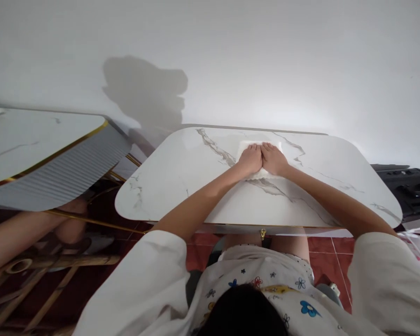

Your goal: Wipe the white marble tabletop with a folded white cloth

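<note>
A white cloth or tissue pad lies on the white marble-patterned tabletop, a little beyond its middle. My left hand rests palm down on the pad, fingers pointing away from me. Right beside it, my right hand also lies flat on the pad, and the two hands touch along their inner edges. Both palms and the middle of the pad under them are hidden. Neither hand appears to wrap round anything.
At left stands another marble-patterned table with a ribbed side and gold trim. Another person's leg and a bamboo frame are below it. A black case-like object sits at right. A wall rises behind.
</note>
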`<move>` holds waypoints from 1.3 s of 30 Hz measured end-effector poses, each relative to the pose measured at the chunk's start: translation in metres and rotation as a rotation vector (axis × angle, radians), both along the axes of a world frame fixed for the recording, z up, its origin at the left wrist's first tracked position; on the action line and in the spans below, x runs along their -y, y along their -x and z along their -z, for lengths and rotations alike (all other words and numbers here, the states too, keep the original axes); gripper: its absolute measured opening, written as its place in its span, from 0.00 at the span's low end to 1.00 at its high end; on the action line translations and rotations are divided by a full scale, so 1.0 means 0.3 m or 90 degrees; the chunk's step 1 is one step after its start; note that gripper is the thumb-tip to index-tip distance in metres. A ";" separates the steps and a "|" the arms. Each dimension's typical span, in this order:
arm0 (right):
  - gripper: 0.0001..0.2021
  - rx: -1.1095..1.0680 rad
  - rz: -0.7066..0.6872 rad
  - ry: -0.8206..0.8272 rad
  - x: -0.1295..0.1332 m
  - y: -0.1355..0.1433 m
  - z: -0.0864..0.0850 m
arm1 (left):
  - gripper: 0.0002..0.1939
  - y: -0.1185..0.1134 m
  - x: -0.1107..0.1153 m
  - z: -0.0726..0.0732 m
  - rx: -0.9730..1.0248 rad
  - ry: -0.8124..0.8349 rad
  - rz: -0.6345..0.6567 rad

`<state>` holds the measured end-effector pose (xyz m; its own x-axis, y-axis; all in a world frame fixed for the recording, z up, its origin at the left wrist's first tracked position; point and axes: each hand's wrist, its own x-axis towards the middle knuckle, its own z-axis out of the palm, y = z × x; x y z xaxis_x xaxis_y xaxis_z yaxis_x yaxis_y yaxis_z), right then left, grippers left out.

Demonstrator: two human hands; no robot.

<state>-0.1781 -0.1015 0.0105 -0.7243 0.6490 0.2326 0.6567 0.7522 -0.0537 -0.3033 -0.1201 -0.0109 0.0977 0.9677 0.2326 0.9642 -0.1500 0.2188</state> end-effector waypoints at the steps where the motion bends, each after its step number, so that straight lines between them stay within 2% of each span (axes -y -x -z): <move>1: 0.25 -0.007 -0.003 -0.007 -0.043 0.017 0.000 | 0.23 0.014 -0.037 -0.006 0.000 -0.008 -0.004; 6: 0.22 -0.013 0.000 -0.011 -0.228 0.086 -0.002 | 0.18 0.052 -0.160 -0.043 0.059 -0.056 -0.066; 11: 0.22 -0.023 0.016 -0.020 -0.339 0.130 0.007 | 0.16 0.079 -0.242 -0.055 0.085 -0.086 -0.101; 16: 0.24 -0.036 0.065 -0.018 -0.375 0.151 0.018 | 0.17 0.103 -0.301 -0.042 0.093 -0.100 -0.082; 21: 0.25 -0.037 0.085 -0.008 -0.342 0.146 0.025 | 0.19 0.104 -0.299 -0.021 0.091 -0.114 -0.056; 24: 0.25 -0.041 0.101 -0.006 -0.282 0.129 0.029 | 0.19 0.095 -0.251 -0.014 0.073 -0.118 -0.025; 27: 0.26 -0.033 0.100 -0.007 -0.195 0.104 0.030 | 0.19 0.081 -0.169 -0.015 0.032 -0.099 0.003; 35: 0.25 0.001 0.071 -0.008 0.116 0.008 0.001 | 0.22 0.002 0.126 -0.064 -0.103 -0.011 0.033; 39: 0.25 0.003 0.078 -0.026 0.293 -0.046 -0.005 | 0.23 -0.035 0.288 -0.059 -0.107 -0.009 0.050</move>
